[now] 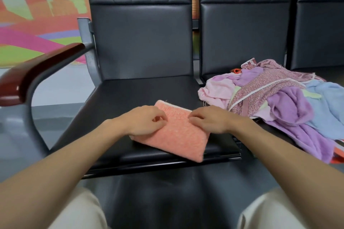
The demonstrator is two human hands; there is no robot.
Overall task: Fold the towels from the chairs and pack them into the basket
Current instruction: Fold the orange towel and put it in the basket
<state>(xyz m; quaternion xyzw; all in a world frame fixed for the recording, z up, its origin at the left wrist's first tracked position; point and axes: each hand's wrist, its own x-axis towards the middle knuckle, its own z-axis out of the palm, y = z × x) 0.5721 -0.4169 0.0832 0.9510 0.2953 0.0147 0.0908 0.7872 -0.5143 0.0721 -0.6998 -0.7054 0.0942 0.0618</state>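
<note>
L hand [147, 121]: on the left part of the salmon-pink fuzzy towel [178, 135]. Fingers curled in, thumb vs. forefinger, pinching a bit of the cloth.

R hand [208, 120]: on the towel's far right edge. Fingers bent down w/ tips on the cloth, thumb tucked out of sight. Can't tell if I'm pinching or only pressing.

Arms: both bare forearms come in from the bottom corners and meet over the towel. Hands are near each other, not touching.

Towel: folded to a rectangle, flat on the black padded chair seat [115, 102] right in front of me. It sits turned at an angle, a pale strip shows along its far edge, and its near corner reaches the seat's front edge.

Pile: heap of unfolded towels [279, 102] in pale pink, lilac, light blue, plus a red-white speckled one w/ white trim. It's on the next seat to my R, spilling toward the gap btw the seats. Near my R wrist, apart from the folded towel.

Chairs: a row w/ tall black padded backs [141, 39].

Armrest: glossy dark-red wooden armrest [37, 72] on a grey metal frame, L of my seat.

Wall: orange, pink & green mural [37, 15] behind, on the L.

Legs: my knees in beige trousers [78, 210] at the bottom, either side.
</note>
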